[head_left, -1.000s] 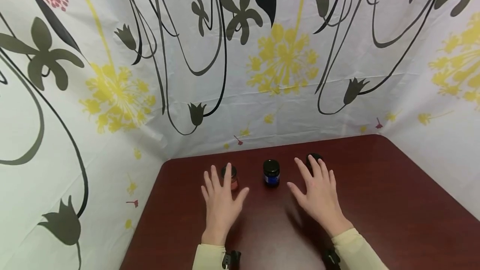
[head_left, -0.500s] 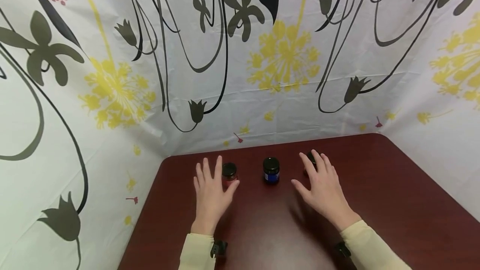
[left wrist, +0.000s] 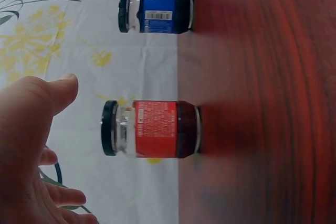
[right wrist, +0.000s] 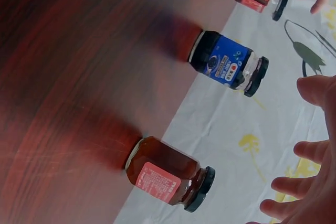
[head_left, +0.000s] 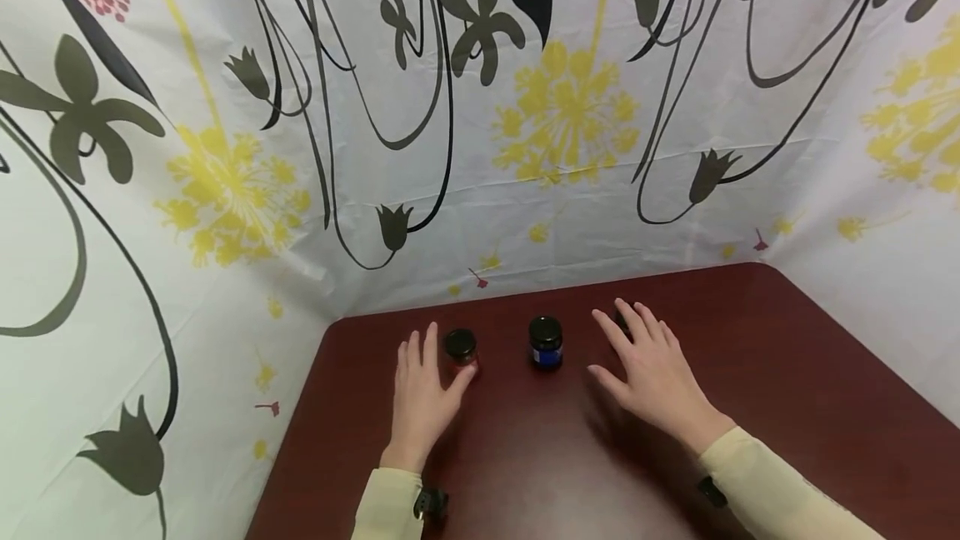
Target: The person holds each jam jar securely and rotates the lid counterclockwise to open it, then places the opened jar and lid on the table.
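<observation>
My left hand hovers beside a glass jar with a red label and a black lid, thumb and fingers spread around its near side without gripping. In the left wrist view that jar stands in front of the hand. My right hand is held with spread fingers over a jar of reddish-brown contents with a pinkish label; in the head view the hand hides most of it. Between the hands stands a jar with a blue label, also black-lidded. All three jars stand upright in a row. Neither hand holds anything.
The jars stand toward the back of a dark red wooden table with rounded corners. A white cloth printed with flowers hangs behind it and along both sides. Each wrist carries a dark strap, just at the pale yellow sleeve.
My left hand has shifted left, uncovering the red-labelled jar's lid. My right hand has moved slightly to the right. The jars have stayed in place.
</observation>
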Demonstrator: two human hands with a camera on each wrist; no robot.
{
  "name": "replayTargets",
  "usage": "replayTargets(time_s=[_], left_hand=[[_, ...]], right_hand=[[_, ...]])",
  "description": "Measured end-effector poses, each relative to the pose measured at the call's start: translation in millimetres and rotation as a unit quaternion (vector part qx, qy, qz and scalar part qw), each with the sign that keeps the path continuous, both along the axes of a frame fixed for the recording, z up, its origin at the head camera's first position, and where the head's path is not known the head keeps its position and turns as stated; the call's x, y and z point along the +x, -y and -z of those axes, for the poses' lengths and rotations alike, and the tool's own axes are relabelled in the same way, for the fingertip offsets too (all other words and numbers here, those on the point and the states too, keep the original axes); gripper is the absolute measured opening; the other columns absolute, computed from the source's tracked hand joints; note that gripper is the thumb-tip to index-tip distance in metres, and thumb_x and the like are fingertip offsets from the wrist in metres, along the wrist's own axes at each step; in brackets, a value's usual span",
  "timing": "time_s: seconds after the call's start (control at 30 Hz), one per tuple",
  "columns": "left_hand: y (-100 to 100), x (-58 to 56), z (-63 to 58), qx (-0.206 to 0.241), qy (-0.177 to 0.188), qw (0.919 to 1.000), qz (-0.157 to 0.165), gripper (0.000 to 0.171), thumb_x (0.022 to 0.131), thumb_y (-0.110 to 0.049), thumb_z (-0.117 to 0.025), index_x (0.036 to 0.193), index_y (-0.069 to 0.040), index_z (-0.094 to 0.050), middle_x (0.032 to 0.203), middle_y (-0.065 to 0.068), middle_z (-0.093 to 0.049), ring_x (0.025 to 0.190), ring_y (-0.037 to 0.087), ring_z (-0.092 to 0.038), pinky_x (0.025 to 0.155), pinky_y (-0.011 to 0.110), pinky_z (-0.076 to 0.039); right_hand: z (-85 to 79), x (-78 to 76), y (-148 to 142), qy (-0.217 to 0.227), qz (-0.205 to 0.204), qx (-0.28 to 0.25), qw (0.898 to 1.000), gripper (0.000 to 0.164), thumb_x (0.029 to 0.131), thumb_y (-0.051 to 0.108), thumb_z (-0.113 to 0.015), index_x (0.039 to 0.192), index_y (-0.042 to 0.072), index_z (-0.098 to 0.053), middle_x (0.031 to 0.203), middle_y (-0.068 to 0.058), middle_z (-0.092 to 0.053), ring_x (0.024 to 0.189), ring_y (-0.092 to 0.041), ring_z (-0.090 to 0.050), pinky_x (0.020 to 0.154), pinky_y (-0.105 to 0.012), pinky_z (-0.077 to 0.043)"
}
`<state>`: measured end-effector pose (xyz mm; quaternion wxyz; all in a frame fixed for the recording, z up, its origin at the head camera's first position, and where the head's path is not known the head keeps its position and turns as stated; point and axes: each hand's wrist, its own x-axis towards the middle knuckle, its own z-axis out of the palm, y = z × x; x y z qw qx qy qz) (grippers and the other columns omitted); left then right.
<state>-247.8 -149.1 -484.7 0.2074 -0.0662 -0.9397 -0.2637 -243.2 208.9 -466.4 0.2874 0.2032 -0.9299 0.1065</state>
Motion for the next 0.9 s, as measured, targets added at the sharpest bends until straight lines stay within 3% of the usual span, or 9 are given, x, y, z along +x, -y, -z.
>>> replayTargets(time_s=[0.2, 0.33, 0.57, 0.9], left_hand=[[4, -4.9, 10.9, 0.037, -0.007, 0.9993, 0.001, 0.094, 0.089, -0.059, -0.069, 0.162, -0.024, -0.021, 0.16, 0.017, -0.029, 0.146, 0.036, -0.027, 0.105, 0.062, -0.037], [3, -11.9, 17.3, 0.092, 0.019, 0.9956, 0.004, 0.097, 0.088, -0.06, -0.069, 0.162, -0.026, -0.018, 0.16, 0.014, -0.029, 0.146, 0.032, -0.03, 0.107, 0.058, -0.037], [-2, -24.5, 27.4, 0.221, 0.087, 0.9714, 0.002, 0.103, 0.084, -0.063, -0.072, 0.161, -0.019, -0.019, 0.159, 0.015, -0.034, 0.142, 0.036, -0.038, 0.106, 0.061, -0.036], [-8, -39.4, 38.9, 0.292, 0.129, 0.9474, 0.024, 0.109, 0.079, -0.058, -0.08, 0.161, -0.016, -0.022, 0.154, 0.018, -0.04, 0.14, 0.035, -0.04, 0.105, 0.059, -0.038]], right_hand=[[3.1, 3.6, 1, 0.007, -0.001, 0.009, 1.0, 0.082, 0.087, 0.052, -0.071, 0.156, 0.019, -0.04, 0.156, -0.022, -0.035, 0.143, -0.046, -0.029, 0.103, -0.069, -0.031], [3.5, 6.2, -2, 0.005, 0.0, 0.01, 1.0, 0.082, 0.086, 0.051, -0.072, 0.155, 0.02, -0.04, 0.155, -0.021, -0.036, 0.142, -0.046, -0.03, 0.102, -0.07, -0.031], [7.9, 12.7, -10, 0.007, -0.001, 0.031, 0.999, 0.082, 0.085, 0.05, -0.074, 0.154, 0.02, -0.042, 0.155, -0.02, -0.036, 0.14, -0.046, -0.033, 0.101, -0.07, -0.032], [8.8, 16.9, -21, -0.005, -0.002, 0.057, 0.998, 0.082, 0.084, 0.05, -0.075, 0.153, 0.018, -0.044, 0.156, -0.02, -0.035, 0.14, -0.046, -0.034, 0.101, -0.07, -0.033]])
